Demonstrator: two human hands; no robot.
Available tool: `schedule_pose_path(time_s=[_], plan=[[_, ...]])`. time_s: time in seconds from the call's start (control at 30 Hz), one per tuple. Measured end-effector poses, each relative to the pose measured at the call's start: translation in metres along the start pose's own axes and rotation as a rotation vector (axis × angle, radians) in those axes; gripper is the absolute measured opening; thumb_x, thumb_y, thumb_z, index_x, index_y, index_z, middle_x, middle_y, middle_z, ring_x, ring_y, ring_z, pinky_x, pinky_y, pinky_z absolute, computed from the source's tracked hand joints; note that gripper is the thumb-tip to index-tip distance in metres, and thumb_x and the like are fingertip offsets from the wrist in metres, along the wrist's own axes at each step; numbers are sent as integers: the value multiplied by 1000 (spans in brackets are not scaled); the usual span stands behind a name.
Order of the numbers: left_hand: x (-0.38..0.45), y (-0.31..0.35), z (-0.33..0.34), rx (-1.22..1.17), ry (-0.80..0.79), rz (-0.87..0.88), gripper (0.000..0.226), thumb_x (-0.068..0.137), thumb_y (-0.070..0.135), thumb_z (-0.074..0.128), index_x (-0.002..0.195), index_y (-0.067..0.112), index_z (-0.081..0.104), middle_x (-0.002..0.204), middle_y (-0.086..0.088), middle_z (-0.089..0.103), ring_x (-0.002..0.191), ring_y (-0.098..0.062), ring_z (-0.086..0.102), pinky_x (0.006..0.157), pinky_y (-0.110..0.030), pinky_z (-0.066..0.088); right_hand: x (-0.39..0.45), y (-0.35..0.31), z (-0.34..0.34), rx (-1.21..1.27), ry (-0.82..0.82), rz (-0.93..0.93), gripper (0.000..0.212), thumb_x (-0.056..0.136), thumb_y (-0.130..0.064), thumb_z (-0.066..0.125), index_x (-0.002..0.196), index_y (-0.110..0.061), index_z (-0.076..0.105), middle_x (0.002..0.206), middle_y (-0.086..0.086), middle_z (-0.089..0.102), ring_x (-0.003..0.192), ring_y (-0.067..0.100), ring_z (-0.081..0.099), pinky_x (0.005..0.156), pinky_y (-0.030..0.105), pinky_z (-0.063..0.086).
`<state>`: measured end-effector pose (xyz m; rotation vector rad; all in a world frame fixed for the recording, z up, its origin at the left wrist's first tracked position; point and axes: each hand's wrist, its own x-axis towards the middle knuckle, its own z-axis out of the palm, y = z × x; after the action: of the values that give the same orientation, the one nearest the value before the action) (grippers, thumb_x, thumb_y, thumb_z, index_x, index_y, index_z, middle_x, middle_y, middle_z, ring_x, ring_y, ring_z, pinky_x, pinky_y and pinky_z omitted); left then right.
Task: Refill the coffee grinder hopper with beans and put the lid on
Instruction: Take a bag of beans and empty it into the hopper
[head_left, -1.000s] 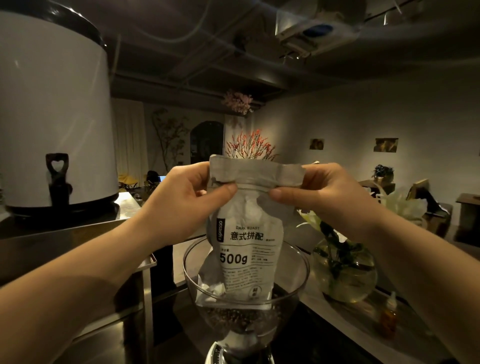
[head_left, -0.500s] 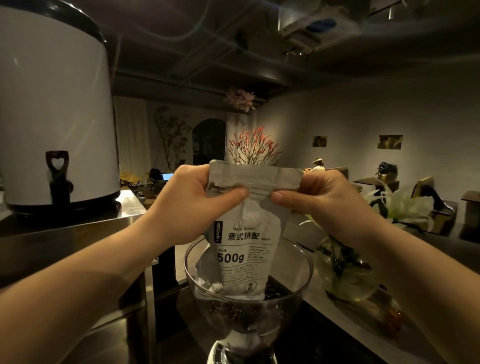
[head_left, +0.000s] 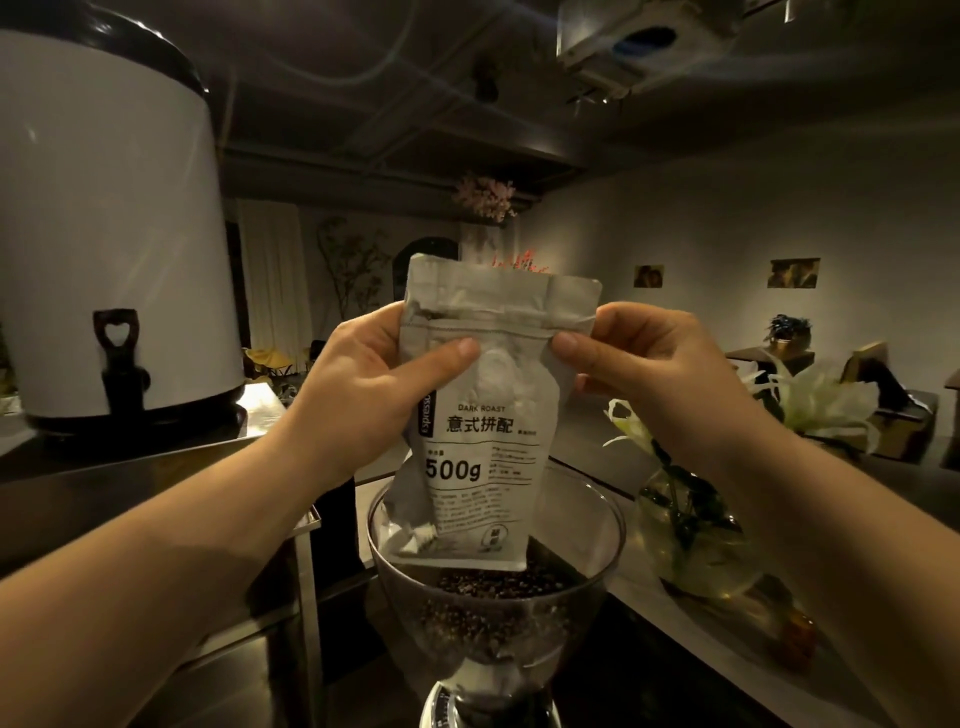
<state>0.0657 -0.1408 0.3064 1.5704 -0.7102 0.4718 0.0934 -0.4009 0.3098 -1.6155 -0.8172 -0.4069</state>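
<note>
A grey 500 g coffee bean bag (head_left: 488, 447) hangs upright over the clear grinder hopper (head_left: 597, 551), its bottom edge dipping inside the rim. My left hand (head_left: 374, 384) pinches the bag's upper left side, thumb on the front just below the seal line. My right hand (head_left: 639, 358) pinches the upper right side the same way. The bag's top strip stands flat above my thumbs. Dark coffee beans (head_left: 488, 603) fill the lower part of the hopper. No lid is in view.
A big white insulated dispenser (head_left: 104, 234) with a black tap stands on a steel counter (head_left: 171, 467) at the left. A round glass vase (head_left: 696, 540) with white flowers sits on the counter at the right, a small bottle (head_left: 795, 639) near it.
The bag's folded top has been straightened up, and my thumbs now sit lower on it, below the seal. The bag is a little higher in view.
</note>
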Motion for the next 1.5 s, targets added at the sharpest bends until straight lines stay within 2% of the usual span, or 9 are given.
schedule_pose_path(time_s=[0.1,0.2,0.33,0.47,0.67,0.8,0.93,1.23,1.5], plan=[[-1,-5,5,73,-5,5,29,92,26,71,118,15,73,110,1,84,100,-14,81,78,-19,63,4,2,2,206,-53,71,25,87,-34,84,110,-25,84,120,7,83,115,32,79,95,49,67],[-4,-10,13,210,-69,22,26,90,33,70,115,24,73,106,8,83,99,-9,80,81,-16,60,7,0,8,248,-155,132,40,88,-33,85,127,-23,80,122,5,82,112,25,80,86,32,65],[-4,-14,14,241,-68,24,32,90,39,72,120,28,69,108,11,82,100,-7,80,81,-17,62,11,4,13,152,-94,140,28,93,-30,84,113,-10,81,108,12,84,98,29,83,78,28,63],[-15,-25,-6,315,-11,15,55,82,49,80,130,31,60,125,16,73,118,-6,72,95,-34,64,12,1,3,249,37,94,9,91,-29,84,96,-22,85,104,9,85,92,28,84,72,30,65],[-45,-43,-30,503,19,-47,48,73,81,72,110,52,61,131,28,65,122,5,64,93,-32,61,15,-3,-18,447,232,71,7,83,-34,91,87,-29,87,102,3,86,97,25,84,76,32,66],[-55,-43,-30,530,-25,-23,42,79,82,63,107,51,66,134,39,58,122,15,59,85,-7,57,19,4,-27,467,294,65,31,85,-31,92,110,-16,79,110,7,85,104,28,83,79,34,66],[-60,-44,-35,460,-8,-77,34,77,65,71,109,52,69,128,37,66,117,8,67,84,-9,58,18,11,-29,492,321,85,49,89,-31,90,129,-9,73,123,12,82,113,32,81,84,36,66],[-60,-30,-52,496,-8,-77,36,73,64,75,106,52,72,124,46,64,113,16,66,78,-3,54,3,-6,-60,-21,108,-15,46,72,-45,85,118,-45,80,118,-7,82,111,18,80,81,28,67],[-57,-20,-51,540,-29,-40,42,75,61,73,109,37,73,123,39,66,115,13,66,80,-2,53,12,-25,-53,-457,-118,-101,38,71,-56,77,104,-36,80,93,-32,78,87,-8,75,71,8,57]])
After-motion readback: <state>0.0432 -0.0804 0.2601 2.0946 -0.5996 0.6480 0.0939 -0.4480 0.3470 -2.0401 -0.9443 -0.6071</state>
